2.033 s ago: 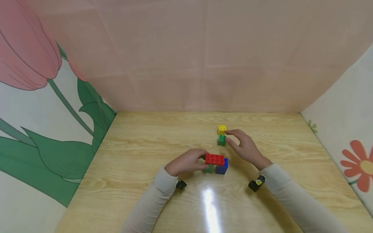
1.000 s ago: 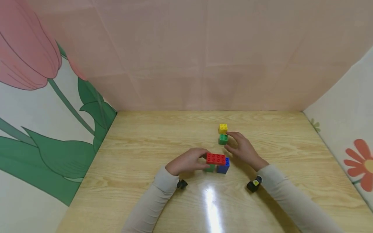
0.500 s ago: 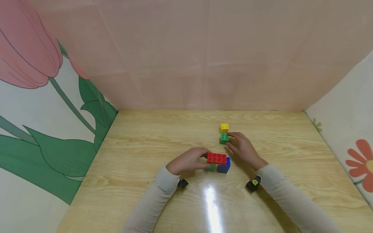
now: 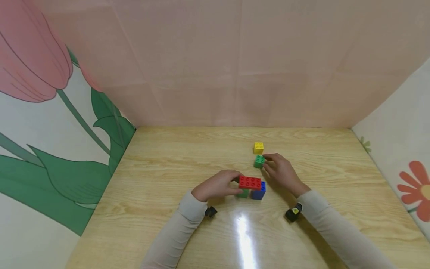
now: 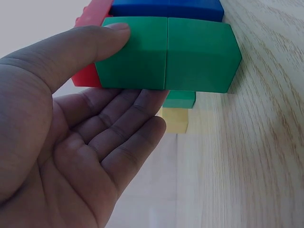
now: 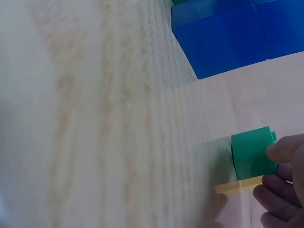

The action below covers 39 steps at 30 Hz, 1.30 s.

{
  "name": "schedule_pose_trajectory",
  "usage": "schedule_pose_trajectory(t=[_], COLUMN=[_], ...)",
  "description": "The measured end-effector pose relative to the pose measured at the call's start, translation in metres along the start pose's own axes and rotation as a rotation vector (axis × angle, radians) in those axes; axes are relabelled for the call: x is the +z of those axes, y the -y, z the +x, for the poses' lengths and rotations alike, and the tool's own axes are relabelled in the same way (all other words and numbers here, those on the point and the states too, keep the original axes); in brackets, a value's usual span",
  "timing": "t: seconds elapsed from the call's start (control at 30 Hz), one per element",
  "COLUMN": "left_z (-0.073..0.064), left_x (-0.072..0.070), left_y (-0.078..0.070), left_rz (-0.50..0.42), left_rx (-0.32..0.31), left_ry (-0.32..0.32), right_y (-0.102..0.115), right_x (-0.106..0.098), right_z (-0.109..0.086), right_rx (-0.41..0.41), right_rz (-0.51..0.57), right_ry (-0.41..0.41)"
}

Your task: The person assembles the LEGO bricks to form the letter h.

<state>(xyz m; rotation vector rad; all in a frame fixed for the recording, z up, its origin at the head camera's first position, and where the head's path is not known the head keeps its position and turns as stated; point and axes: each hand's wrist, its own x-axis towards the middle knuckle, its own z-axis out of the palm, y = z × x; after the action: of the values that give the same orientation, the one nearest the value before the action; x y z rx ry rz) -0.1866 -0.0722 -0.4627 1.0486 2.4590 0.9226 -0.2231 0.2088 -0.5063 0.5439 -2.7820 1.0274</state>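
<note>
My left hand (image 4: pixel 220 184) holds a small arch of toy building bricks from its left side. In the left wrist view, the thumb presses the near face of two stacked green bricks (image 5: pixel 166 54) while the fingers reach behind them. A red brick (image 4: pixel 250 182) with two rows of studs lies across the top, bridging to a stack of blue bricks (image 4: pixel 258 193). Beyond this arch, my right hand (image 4: pixel 283 172) pinches a small green brick (image 4: pixel 259 161) between thumb and fingers. That green brick (image 6: pixel 252 154) has its studs toward the hand in the right wrist view.
Just behind the small green brick stands a yellow brick (image 4: pixel 258 148) on the wooden table (image 4: pixel 174 157). A pinkish cloth wall (image 4: pixel 201 74) closes the back, with flower-patterned panels at both sides. Black wrist cameras (image 4: pixel 293 213) hang under both forearms.
The right hand has come up to the small green brick, pinched it and shifted it slightly away from the yellow one. The left hand keeps its place at the arch.
</note>
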Motion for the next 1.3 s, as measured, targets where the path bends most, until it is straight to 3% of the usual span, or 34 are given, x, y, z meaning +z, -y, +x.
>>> schedule_pose_trajectory(t=[0.2, 0.93, 1.3], left_z=[0.0, -0.001, -0.001], left_x=[0.0, 0.001, -0.001], left_y=[0.001, -0.002, -0.004], left_rz=[-0.011, -0.009, -0.001], left_rx=[0.0, -0.038, -0.031], left_ry=[-0.002, 0.017, 0.016], right_y=[0.007, 0.043, 0.066], right_x=[-0.007, -0.03, -0.043], right_z=[-0.005, -0.012, -0.018], right_rx=[0.035, -0.105, -0.146], right_rz=[0.006, -0.035, -0.028], right_ry=[0.005, -0.12, -0.128])
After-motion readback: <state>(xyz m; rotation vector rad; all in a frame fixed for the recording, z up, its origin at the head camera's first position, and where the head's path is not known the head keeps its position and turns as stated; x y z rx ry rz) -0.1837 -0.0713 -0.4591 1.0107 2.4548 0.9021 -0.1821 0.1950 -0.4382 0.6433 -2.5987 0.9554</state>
